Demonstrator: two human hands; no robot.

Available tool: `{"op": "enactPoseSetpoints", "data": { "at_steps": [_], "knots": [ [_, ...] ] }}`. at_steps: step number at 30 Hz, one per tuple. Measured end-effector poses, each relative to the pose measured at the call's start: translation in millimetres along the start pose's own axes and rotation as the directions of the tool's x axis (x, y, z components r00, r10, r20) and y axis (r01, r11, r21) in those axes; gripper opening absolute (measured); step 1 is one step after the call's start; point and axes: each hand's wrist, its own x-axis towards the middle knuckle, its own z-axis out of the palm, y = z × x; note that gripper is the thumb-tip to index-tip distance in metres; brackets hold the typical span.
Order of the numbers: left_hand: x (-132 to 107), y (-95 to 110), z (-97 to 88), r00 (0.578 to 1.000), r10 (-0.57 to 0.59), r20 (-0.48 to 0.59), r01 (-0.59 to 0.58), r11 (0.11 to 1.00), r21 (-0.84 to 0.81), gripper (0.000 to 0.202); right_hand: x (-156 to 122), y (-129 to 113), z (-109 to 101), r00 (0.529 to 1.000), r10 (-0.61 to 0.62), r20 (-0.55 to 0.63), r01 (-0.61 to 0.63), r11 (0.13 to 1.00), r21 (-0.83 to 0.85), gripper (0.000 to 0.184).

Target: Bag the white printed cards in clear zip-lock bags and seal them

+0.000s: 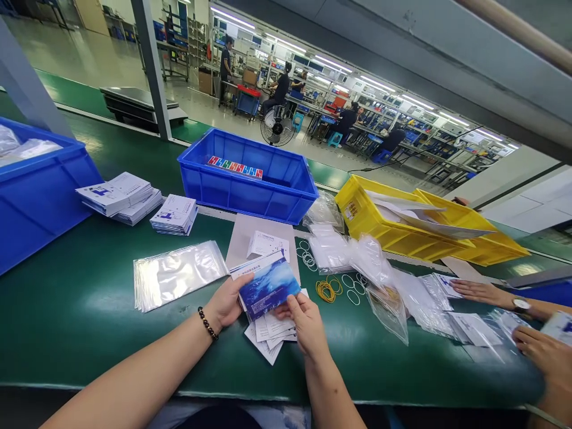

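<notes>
A blue printed booklet, with white sheets showing behind its top edge, is held between my two hands above the green tabletop. My left hand grips its left side, thumb on top. At the lower right corner, my right hand pinches it between thumb and fingers. Beneath lie loose white leaflets, fanned out and partly covered. Just behind the booklet, a small stack of white booklets rests on a grey board. Clear plastic bags lie in a pile left of my left hand.
Stacked booklets stand at the left, near a blue bin. Another blue bin and yellow bins line the back. Rubber bands and filled plastic bags lie rightward. A co-worker's hands handle bagged papers at far right.
</notes>
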Motion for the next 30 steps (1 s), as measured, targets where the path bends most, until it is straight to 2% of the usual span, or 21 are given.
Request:
{"op": "enactPoseSetpoints", "data": {
  "at_steps": [2, 3, 4, 5, 6, 7, 8, 9, 10, 11, 13, 15, 17, 18, 20, 22, 23, 24, 26, 28, 30],
  "knots": [
    [-1, 1, -0.1, 1.0, 0.011, 0.023, -0.011, 1.0, 0.008, 0.045, 1, 1, 2, 0.999, 0.012, -0.037, -0.011, 0.999, 0.039, 0.04],
    [-1, 3, 0.0, 1.0, 0.012, 0.017, -0.012, 1.0, 0.002, 0.047, 0, 1, 0, 0.995, -0.024, -0.092, 0.027, 0.999, 0.035, 0.039],
    [-1, 5, 0.1, 1.0, 0.009, 0.001, -0.009, 1.0, -0.007, 0.05, -2, 0, -4, 0.981, -0.096, -0.168, 0.1, 0.995, 0.013, 0.036],
    [0, 8, 0.1, 1.0, 0.005, -0.018, -0.006, 1.0, -0.021, 0.051, -5, -1, -9, 0.947, -0.204, -0.247, 0.202, 0.979, -0.033, 0.031],
    [0, 11, 0.0, 0.999, 0.003, -0.039, -0.005, 0.999, -0.038, 0.053, -9, -3, -15, 0.889, -0.337, -0.31, 0.319, 0.942, -0.108, 0.024],
    [1, 14, -0.2, 0.998, 0.007, -0.057, -0.01, 0.998, -0.057, 0.054, -13, -5, -22, 0.81, -0.481, -0.336, 0.434, 0.876, -0.21, 0.018],
    [1, 16, -0.5, 0.997, 0.016, -0.072, -0.022, 0.997, -0.076, 0.055, -17, -6, -27, 0.723, -0.619, -0.307, 0.531, 0.782, -0.325, 0.014],
    [2, 18, -0.6, 0.996, 0.03, -0.083, -0.038, 0.995, -0.093, 0.055, -20, -8, -31, 0.646, -0.731, -0.217, 0.607, 0.666, -0.434, 0.017],
    [2, 20, -0.6, 0.995, 0.043, -0.094, -0.053, 0.993, -0.106, 0.054, -23, -9, -33, 0.587, -0.806, -0.077, 0.666, 0.536, -0.518, 0.022],
    [2, 20, -0.3, 0.994, 0.049, -0.102, -0.061, 0.992, -0.113, 0.053, -25, -9, -33, 0.551, -0.83, 0.092, 0.711, 0.409, -0.571, 0.026],
    [1, 20, 1.2, 0.994, 0.039, -0.105, -0.051, 0.992, -0.113, 0.051, -26, -5, -29, 0.531, -0.75, 0.395, 0.769, 0.232, -0.595, 0.026],
    [0, 19, 3.9, 0.996, 0.016, -0.083, -0.025, 0.994, -0.109, 0.05, -26, 1, -22, 0.559, -0.629, 0.541, 0.788, 0.199, -0.583, 0.019],
    [-1, 16, 6.6, 0.998, -0.006, -0.059, -0.001, 0.993, -0.117, 0.047, -25, 9, -19, 0.63, -0.577, 0.52, 0.752, 0.285, -0.594, 0.02],
    [-1, 14, 7.6, 0.998, -0.015, -0.061, 0.008, 0.993, -0.122, 0.045, -23, 12, -18, 0.681, -0.575, 0.453, 0.708, 0.36, -0.607, 0.02],
    [-1, 10, 8.6, 0.994, -0.044, -0.097, 0.033, 0.993, -0.116, 0.04, -19, 15, -17, 0.8, -0.552, 0.235, 0.566, 0.564, -0.601, 0.023],
    [-1, 6, 8.0, 0.989, -0.081, -0.123, 0.071, 0.994, -0.083, 0.036, -14, 13, -15, 0.899, -0.438, 0.013, 0.392, 0.79, -0.471, 0.032],
    [-1, 5, 7.3, 0.988, -0.095, -0.118, 0.089, 0.994, -0.058, 0.033, -11, 10, -13, 0.935, -0.352, -0.054, 0.31, 0.879, -0.362, 0.038],
    [-1, 3, 6.6, 0.99, -0.103, -0.101, 0.1, 0.994, -0.033, 0.03, -8, 7, -10, 0.961, -0.263, -0.085, 0.236, 0.94, -0.247, 0.042],
    [-2, 2, 5.4, 0.993, -0.096, -0.063, 0.097, 0.995, 0.011, 0.026, -3, 1, -6, 0.988, -0.125, -0.093, 0.119, 0.99, -0.07, 0.045],
    [-1, 3, 4.6, 0.997, -0.065, -0.048, 0.066, 0.997, 0.028, 0.025, 0, -3, -6, 0.992, -0.057, -0.11, 0.057, 0.998, -0.002, 0.042],
    [-1, 7, 3.8, 0.998, -0.009, -0.061, 0.009, 1.0, -0.001, 0.029, 0, -3, -12, 0.986, -0.054, -0.159, 0.052, 0.998, -0.02, 0.042]
  ]
}}
